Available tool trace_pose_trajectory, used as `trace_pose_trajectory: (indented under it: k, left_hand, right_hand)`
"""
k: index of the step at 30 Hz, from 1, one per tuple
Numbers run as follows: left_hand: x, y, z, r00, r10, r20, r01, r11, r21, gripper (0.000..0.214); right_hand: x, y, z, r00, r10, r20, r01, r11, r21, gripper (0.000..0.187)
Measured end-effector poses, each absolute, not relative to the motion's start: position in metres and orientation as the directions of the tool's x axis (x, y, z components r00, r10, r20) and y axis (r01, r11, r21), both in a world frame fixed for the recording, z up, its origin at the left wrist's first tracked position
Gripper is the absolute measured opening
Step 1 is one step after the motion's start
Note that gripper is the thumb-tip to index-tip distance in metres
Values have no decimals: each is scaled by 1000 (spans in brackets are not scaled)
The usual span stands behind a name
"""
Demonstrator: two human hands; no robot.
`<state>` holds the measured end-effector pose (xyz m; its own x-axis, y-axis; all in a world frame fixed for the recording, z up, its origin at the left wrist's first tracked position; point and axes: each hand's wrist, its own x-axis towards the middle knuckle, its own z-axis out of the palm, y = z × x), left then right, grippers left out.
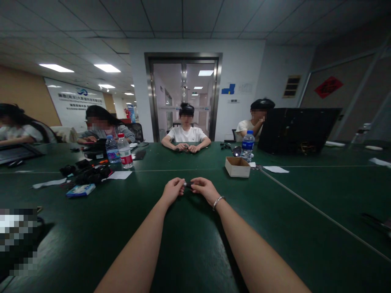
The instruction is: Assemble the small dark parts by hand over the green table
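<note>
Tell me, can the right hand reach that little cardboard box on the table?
Probably yes. The cardboard box sits just beyond the right hand, with only bare green table between them. But its fingers and the left hand are pinching a small dark object, so it isn't free.

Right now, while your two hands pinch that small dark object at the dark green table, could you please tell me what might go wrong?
1. The small dark object is held only by the fingertips of the left hand and right hand. It could slip and be hard to spot on the dark green table.
2. The silver bracelet on the right wrist hangs close to the tabletop and might catch or scrape there.
</note>
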<state>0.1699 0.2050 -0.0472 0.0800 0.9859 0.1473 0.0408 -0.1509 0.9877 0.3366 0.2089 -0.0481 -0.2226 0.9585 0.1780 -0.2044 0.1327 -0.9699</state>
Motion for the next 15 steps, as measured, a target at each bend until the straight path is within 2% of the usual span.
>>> trace_pose_trajectory:
  k: [4,10,15]
  left_hand:
    - [172,206,-48,40,992,121,93,-124,988,40]
    - [169,196,-39,146,973,179,-53,-173,984,40]
    - [167,198,-40,141,975,170,-47,-165,985,35]
  right_hand:
    - [336,207,-47,-224,957,183,-183,143,-973,34]
    - [337,210,-49,-208,964,165,-234,114,-965,34]
    - [337,211,-50,-208,964,165,-219,119,-969,33]
